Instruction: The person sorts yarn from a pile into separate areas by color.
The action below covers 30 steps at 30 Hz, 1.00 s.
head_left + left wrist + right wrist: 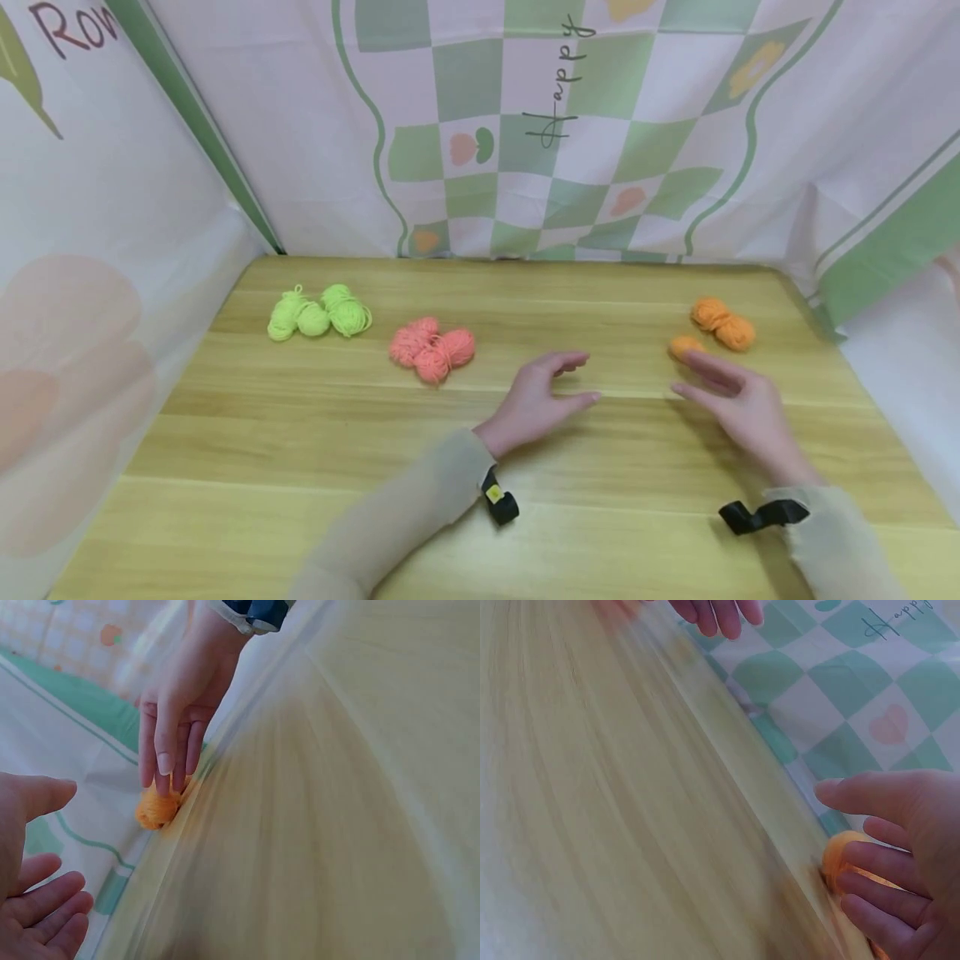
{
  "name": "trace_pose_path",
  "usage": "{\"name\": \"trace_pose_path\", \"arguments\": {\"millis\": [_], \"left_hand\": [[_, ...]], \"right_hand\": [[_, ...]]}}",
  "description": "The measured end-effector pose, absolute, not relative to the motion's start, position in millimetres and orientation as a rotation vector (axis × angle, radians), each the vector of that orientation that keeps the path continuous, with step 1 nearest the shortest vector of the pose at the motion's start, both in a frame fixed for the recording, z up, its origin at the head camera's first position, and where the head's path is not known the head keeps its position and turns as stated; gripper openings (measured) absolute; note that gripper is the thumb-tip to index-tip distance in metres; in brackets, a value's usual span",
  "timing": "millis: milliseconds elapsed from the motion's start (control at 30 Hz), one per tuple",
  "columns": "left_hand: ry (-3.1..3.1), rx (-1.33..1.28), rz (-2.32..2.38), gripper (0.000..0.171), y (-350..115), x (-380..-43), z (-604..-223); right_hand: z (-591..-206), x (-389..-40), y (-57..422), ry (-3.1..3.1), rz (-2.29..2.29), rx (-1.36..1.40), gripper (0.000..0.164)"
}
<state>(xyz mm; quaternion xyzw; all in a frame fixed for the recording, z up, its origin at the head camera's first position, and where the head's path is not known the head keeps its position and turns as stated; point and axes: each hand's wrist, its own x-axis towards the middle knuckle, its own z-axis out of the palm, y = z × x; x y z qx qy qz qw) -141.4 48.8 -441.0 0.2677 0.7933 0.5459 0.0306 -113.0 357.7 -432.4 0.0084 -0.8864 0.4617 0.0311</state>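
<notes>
My right hand (750, 412) hovers over the table at the right with fingers relaxed and holds nothing. Its fingertips overlap a small orange yarn ball (682, 346) in the head view; two larger orange yarn balls (722, 323) lie just behind. In the right wrist view, orange yarn (838, 859) shows partly hidden behind the fingers. My left hand (528, 404), bare of any object, is held above the middle of the table, thumb and fingers apart. To its left lies a cluster of pink yarn balls (431, 350).
Light-green yarn balls (313, 318) lie together at the back left of the wooden table (300, 467). A patterned cloth (465, 92) hangs behind the far edge, and more printed cloth (135, 183) borders the left side. Black straps circle both wrists.
</notes>
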Motion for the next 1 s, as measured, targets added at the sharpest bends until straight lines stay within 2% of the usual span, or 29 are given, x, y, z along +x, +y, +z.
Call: {"name": "trace_pose_path", "arguments": {"millis": [467, 1000], "left_hand": [[2.454, 0.888, 1.652, 0.056, 68.9, -137.3, -445.1], [2.425, 0.861, 1.617, 0.061, 107.2, -149.8, -450.5]], "right_hand": [[-432.7, -107.8, 379.7, -2.736, 1.342, -0.009, 0.061], [-425.1, -114.7, 407.5, -2.747, 1.246, -0.206, 0.065]]}}
